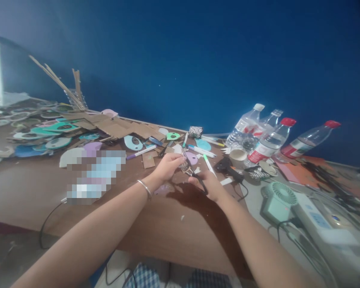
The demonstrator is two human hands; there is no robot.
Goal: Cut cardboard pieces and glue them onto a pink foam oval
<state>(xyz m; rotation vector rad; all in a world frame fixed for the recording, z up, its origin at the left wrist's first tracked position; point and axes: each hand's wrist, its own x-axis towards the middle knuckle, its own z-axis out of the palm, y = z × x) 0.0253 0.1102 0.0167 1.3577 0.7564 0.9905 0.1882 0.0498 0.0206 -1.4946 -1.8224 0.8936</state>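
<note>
In the head view, my right hand [212, 186] is closed around the dark handles of a pair of scissors [201, 183]. The blades point up and away, towards my left fingers. My left hand [165, 167], with a silver bangle on its wrist, pinches a small tan piece with dark markings [185, 167] beside the blades. Whether the blades touch that piece I cannot make out. Just beyond the hands lie a purple paper cutout [193, 159] and a green-tipped marker [209, 165]. Small white scraps lie close to the scissors.
Several plastic bottles [268, 140] stand at the right, near a black glue gun [230, 170] with a cord. A mint fan [279, 200] sits beside a white power strip [315, 216]. Cardboard strips [114, 125] and coloured cutouts cover the back left. A blurred-out device [97, 176] lies left.
</note>
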